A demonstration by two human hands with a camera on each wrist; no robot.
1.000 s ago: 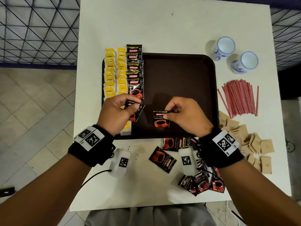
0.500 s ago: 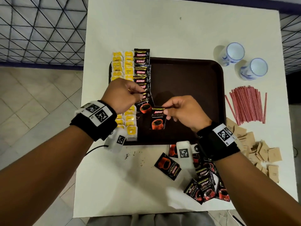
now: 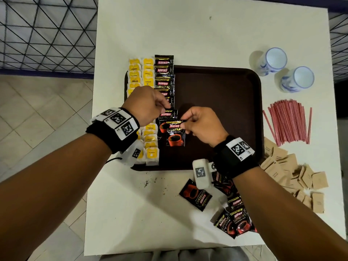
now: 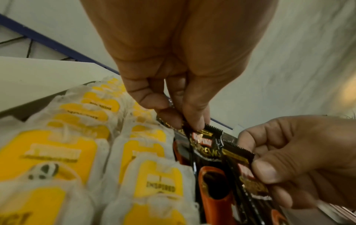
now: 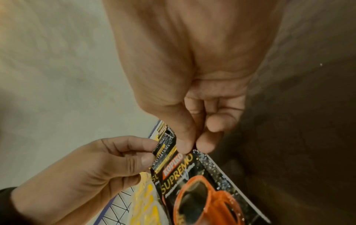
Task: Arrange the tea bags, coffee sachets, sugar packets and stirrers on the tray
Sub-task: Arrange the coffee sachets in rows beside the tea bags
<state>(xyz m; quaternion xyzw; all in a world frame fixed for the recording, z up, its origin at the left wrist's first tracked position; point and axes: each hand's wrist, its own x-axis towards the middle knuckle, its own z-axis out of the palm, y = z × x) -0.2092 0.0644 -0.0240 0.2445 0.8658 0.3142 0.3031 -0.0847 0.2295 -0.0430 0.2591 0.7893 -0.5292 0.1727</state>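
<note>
A dark brown tray [image 3: 222,102] lies mid-table. Two columns of yellow tea bags [image 3: 148,72] and a column of black coffee sachets [image 3: 164,82] run down its left side. My left hand [image 3: 163,110] pinches the top edge of one coffee sachet [image 3: 168,115] at the foot of that column. My right hand [image 3: 183,123] pinches the top corner of a second coffee sachet [image 3: 175,135], which overlaps just below the first. The left wrist view shows both hands pinching their sachets [image 4: 206,146] beside the tea bags [image 4: 63,152]. The right wrist view shows my thumb and finger on the sachet [image 5: 194,182].
Loose coffee sachets [image 3: 195,194] lie on the white table [image 3: 169,25] in front of the tray. Red stirrers [image 3: 288,121] and brown sugar packets [image 3: 293,170] lie to the right. Two blue-and-white cups [image 3: 275,60] stand at the back right.
Both hands moved away from me and leftward over the tray. The left hand's sachet now lies at the foot of the coffee column and the right hand's sachet sits just below it.
</note>
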